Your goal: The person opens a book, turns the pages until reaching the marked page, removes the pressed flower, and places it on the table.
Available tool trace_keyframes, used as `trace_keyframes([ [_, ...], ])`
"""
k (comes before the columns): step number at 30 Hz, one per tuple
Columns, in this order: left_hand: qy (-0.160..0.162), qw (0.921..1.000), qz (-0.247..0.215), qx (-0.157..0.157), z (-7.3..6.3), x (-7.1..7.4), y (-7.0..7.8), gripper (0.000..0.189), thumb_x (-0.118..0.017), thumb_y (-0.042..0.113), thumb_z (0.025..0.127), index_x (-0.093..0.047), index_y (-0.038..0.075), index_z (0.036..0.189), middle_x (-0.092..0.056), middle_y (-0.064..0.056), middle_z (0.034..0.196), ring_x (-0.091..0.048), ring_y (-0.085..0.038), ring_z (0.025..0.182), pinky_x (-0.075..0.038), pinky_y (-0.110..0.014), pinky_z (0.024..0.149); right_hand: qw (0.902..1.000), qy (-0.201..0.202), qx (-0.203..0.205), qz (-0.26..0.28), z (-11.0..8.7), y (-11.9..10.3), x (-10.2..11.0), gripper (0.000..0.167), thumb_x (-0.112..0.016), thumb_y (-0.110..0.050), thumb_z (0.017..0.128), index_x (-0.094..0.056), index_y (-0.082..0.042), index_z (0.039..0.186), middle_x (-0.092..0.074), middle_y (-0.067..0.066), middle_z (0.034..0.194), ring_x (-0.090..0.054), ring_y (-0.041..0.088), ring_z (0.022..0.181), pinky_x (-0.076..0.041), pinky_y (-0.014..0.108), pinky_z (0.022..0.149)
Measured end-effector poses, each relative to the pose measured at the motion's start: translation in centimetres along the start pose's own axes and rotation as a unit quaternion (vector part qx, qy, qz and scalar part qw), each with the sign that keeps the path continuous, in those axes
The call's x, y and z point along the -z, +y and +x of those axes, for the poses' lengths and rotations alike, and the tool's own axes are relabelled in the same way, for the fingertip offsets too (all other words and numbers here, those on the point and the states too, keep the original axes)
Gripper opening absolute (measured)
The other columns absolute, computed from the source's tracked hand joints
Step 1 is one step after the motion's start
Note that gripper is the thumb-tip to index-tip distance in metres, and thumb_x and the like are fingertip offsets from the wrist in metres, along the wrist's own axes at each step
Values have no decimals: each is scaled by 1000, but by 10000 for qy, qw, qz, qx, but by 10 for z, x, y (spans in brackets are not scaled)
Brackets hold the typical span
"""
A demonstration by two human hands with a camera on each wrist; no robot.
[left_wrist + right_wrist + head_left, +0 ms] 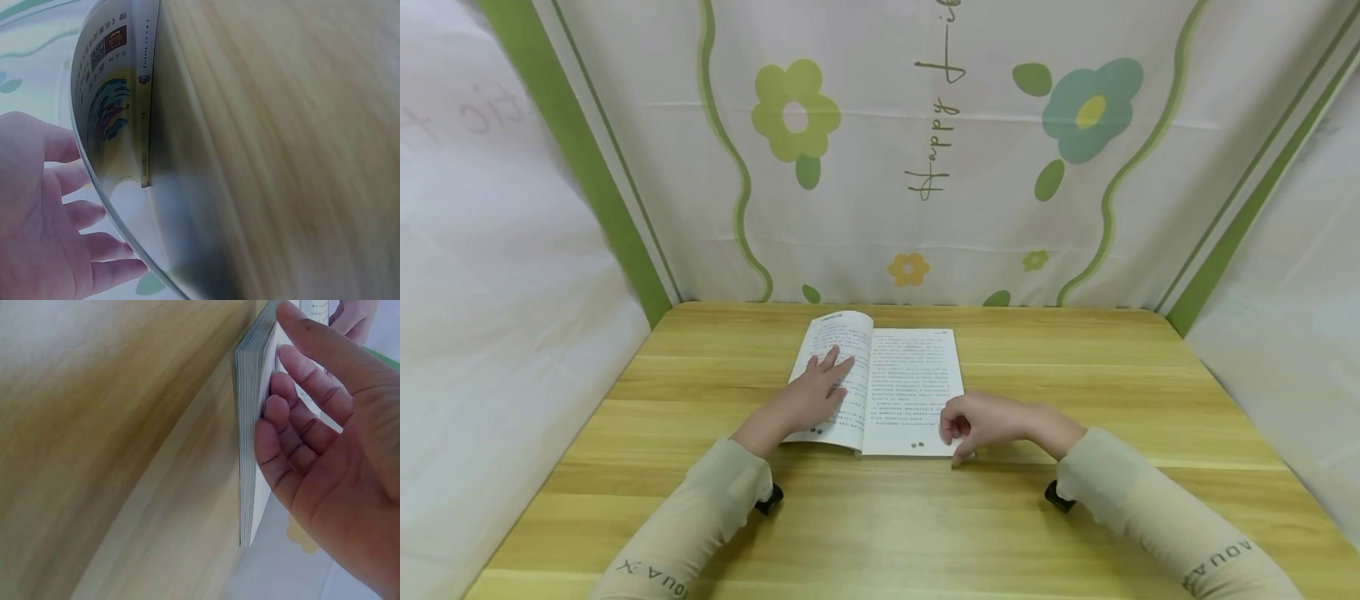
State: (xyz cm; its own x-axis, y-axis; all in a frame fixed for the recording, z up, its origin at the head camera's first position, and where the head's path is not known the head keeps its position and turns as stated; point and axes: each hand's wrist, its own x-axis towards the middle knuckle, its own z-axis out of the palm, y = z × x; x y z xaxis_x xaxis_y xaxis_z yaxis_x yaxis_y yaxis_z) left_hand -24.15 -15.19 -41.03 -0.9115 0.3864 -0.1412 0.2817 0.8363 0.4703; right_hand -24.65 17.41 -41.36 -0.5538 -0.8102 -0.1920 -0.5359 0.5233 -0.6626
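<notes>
An open book with printed pages lies on the table. My left hand rests on its left page with the fingers spread. That side bows up from the table; the left wrist view shows the underside of the cover with a colored picture and a QR code, and my left hand beyond its edge. At the lower right corner is my right hand, its bent fingers touching the right page. In the right wrist view the thumb of my right hand stands apart from the fingers, beside the thick page block.
The book is on a wood-grain table. A white curtain with printed flowers hangs behind it, and white fabric walls stand on both sides. Black wrist straps show under the sleeves.
</notes>
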Motion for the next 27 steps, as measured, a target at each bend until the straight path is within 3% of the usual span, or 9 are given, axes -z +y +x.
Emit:
trace_keyframes([
  [12,-35,10000,-56,10,-1,1,1,58,-45,26,110,-27,14,164,-6,-15,170,-7,-53,150,-20,-66,117,9998,-125,42,-131,-3,-1,5,18,-86,-11,84,-70,-12,94,-61,-3,88,-53,12,80,-47,25,70],
  [17,-45,10000,-49,11,-1,2,1,58,-46,26,110,-27,15,164,-7,-15,170,-8,-52,150,-20,-66,117,9986,-142,234,-457,-5,-1,8,14,-80,-7,88,-73,-12,99,-62,-6,91,-55,9,83,-50,25,74],
  [27,-51,9999,-83,36,-2,2,2,58,-46,26,110,-28,14,163,-8,-15,170,-9,-53,150,-21,-66,117,9952,-19,358,-908,-8,-3,11,24,-67,3,85,-77,-14,98,-64,-12,92,-58,8,84,-52,25,76],
])
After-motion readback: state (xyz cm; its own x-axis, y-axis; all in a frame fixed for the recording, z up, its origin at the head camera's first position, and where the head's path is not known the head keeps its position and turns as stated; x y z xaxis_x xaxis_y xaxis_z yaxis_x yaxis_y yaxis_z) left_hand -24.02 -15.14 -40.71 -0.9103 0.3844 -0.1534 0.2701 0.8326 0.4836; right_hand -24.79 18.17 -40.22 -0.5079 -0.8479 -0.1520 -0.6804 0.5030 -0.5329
